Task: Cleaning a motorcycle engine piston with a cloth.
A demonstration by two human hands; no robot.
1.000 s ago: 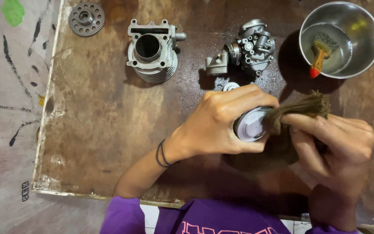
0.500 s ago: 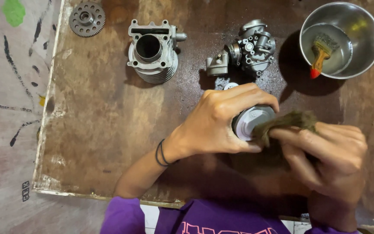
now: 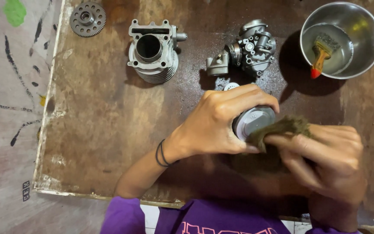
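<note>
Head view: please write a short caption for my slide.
Left hand grips a metal piston while right hand presses a brown rag against it.

Bright overhead light, sharp focus, glare in the steel bowl [image 3: 342, 40], dark shadows beside parts.

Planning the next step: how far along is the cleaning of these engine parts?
Done: nothing clearly finished. In hand: left hand grips the piston while right hand presses a rag to it. Left: cylinder, carburetor and gear lie apart; the brush rests in the bowl.
</note>
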